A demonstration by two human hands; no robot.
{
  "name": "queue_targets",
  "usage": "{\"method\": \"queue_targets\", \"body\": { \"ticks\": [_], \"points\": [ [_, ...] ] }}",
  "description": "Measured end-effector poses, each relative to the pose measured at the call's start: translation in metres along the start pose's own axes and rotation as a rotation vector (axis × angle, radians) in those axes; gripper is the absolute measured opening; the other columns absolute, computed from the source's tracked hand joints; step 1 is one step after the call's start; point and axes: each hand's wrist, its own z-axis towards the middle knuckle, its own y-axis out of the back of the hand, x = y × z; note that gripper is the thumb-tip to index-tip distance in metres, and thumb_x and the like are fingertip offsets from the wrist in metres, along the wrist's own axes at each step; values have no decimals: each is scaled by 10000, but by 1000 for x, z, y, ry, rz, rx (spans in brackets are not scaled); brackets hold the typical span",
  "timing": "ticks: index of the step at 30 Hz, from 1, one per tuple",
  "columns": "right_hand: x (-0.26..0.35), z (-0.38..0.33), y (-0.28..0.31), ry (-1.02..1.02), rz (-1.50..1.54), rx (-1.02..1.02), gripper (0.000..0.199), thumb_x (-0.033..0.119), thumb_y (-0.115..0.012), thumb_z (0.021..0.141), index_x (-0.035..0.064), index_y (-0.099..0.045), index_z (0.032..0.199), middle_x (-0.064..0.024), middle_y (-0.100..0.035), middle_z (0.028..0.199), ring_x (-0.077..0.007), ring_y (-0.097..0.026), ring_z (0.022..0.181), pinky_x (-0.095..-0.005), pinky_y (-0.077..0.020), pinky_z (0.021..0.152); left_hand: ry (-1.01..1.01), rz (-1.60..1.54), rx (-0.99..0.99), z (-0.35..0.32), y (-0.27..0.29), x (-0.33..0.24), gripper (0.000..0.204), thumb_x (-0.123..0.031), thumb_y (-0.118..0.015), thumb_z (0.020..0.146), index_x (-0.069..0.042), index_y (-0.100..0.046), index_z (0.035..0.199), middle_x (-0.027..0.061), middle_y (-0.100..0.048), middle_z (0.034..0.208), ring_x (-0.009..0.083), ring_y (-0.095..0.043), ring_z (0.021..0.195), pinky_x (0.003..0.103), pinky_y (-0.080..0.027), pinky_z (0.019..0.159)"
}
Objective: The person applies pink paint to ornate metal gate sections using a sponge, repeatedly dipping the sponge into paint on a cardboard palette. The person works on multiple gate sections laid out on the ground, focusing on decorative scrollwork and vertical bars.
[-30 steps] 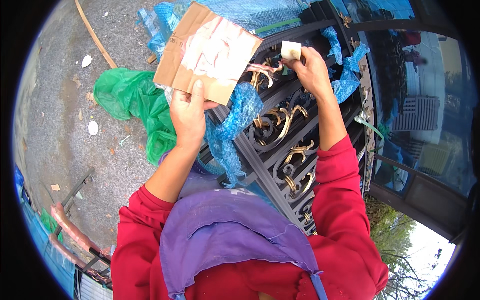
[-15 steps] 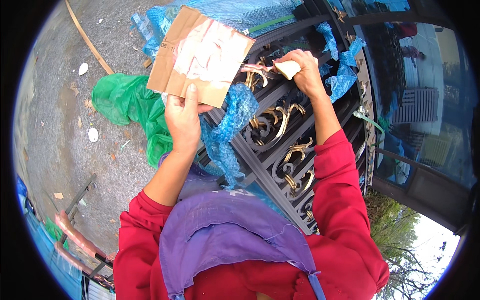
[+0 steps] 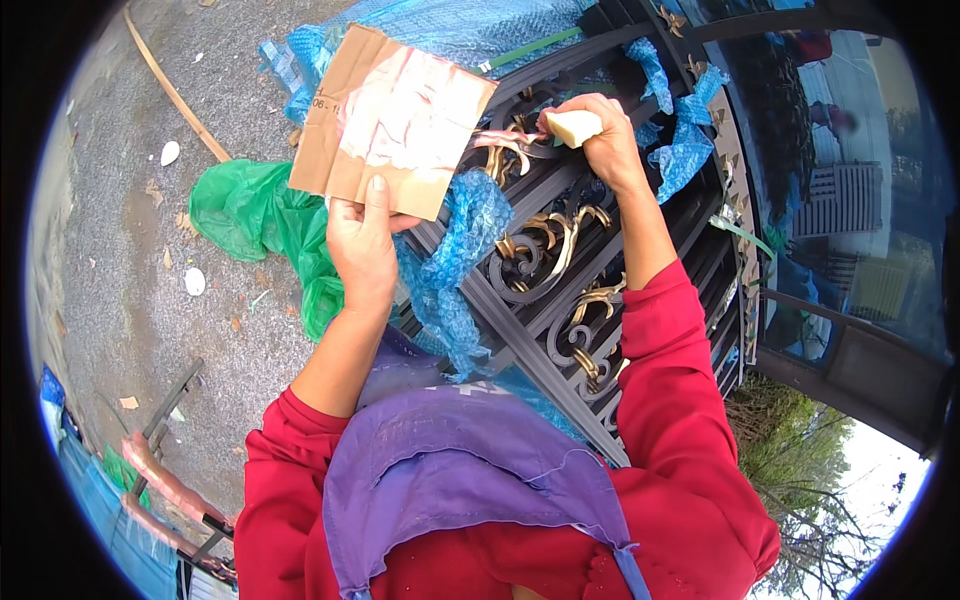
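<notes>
1. The left hand (image 3: 362,245) pinches the near edge of a piece of cardboard (image 3: 392,122), thumb on top and fingers closed under it, holding it up against the far-left part of a dark metal gate (image 3: 560,300).
2. The right hand (image 3: 600,145) is closed in a fist around a pale handle (image 3: 572,127); what looks like a thin brush tip points left toward a gold scroll ornament (image 3: 510,155) just beside the cardboard.
3. Judging by colour, several scrolls nearer the person already look gold (the cardboard bears pale smears), so the work seems well along; the ornaments at the far end, beside the blue bubble wrap (image 3: 450,260), may remain.
4. The tool's tip is too small to make out, and the gate's near end is hidden behind the red sleeves (image 3: 660,400) and purple apron (image 3: 460,480).
5. A green plastic sheet (image 3: 250,215) lies on the gravel to the left.
</notes>
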Motion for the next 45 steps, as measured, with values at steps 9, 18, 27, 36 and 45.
{"method": "queue_targets", "body": {
  "ticks": [9, 18, 27, 36, 45],
  "points": [
    [5, 12, -7, -78, -124, 70, 215, -55, -603, 795, 95, -682, 927, -67, -675, 946, -272, -593, 924, -360, -468, 855, 2, 0, 8, 0, 1, -1, 332, -173, -529, 988, 46, -476, 1231, 123, -610, 1089, 157, -658, 862, 246, -592, 604],
    [18, -2, -6, 164, -284, 113, 330, -70, -613, 726, 171, -712, 929, -14, -650, 928, -257, -557, 919, -356, -403, 818, 9, -10, 12, 0, 1, 0, 328, -182, -525, 991, 45, -488, 1225, 120, -621, 1074, 153, -661, 854, 240, -587, 601],
    [29, -3, -7, 190, -318, 138, 354, -76, -586, 741, 173, -702, 963, -16, -632, 948, -258, -545, 905, -371, -366, 843, 10, -22, 27, 1, 1, 0, 338, -183, -529, 988, 42, -493, 1239, 113, -631, 1072, 146, -664, 860, 234, -585, 602],
    [34, -2, -8, 141, -358, 90, 349, -82, -577, 732, 167, -711, 937, -19, -640, 945, -252, -546, 906, -362, -376, 829, 13, -16, 30, 0, 0, -3, 334, -213, -532, 988, 44, -505, 1200, 120, -628, 1096, 168, -664, 881, 254, -580, 617],
    [42, -1, -8, 91, -297, 65, 339, -84, -583, 731, 151, -716, 935, -35, -647, 954, -268, -546, 930, -370, -393, 839, 6, -30, 25, 1, 1, 0, 342, -203, -533, 987, 43, -506, 1222, 113, -632, 1077, 156, -666, 861, 243, -586, 602]
  ]
}}
